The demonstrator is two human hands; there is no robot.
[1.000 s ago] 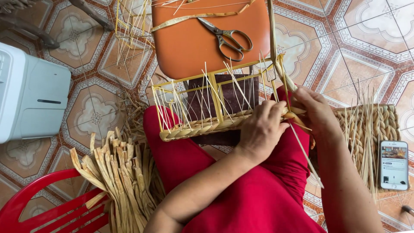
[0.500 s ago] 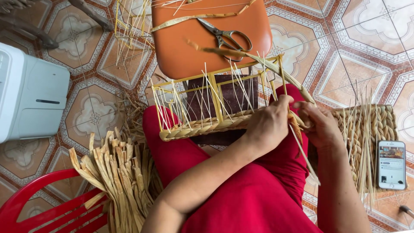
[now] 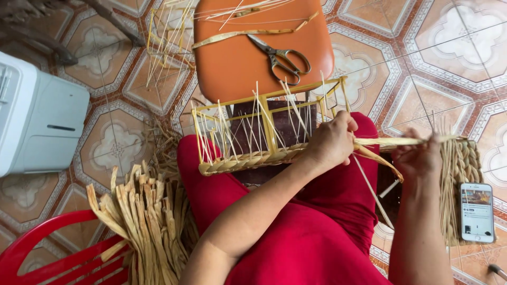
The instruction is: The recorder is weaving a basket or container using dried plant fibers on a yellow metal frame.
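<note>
Head view: the basket frame (image 3: 266, 138) rests on the lap. Left hand (image 3: 331, 142) pinches the weave at its right end; right hand (image 3: 420, 157) — right of the frame — grips the straw strand (image 3: 393, 141) taut. Overpulling could snap it.

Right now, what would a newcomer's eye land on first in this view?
The half-woven basket frame resting on the red-clad lap at centre, its bare spokes sticking up. The left hand grips its right end while the right hand pulls a flat straw strip taut. Scissors lie on the orange stool above.
</note>
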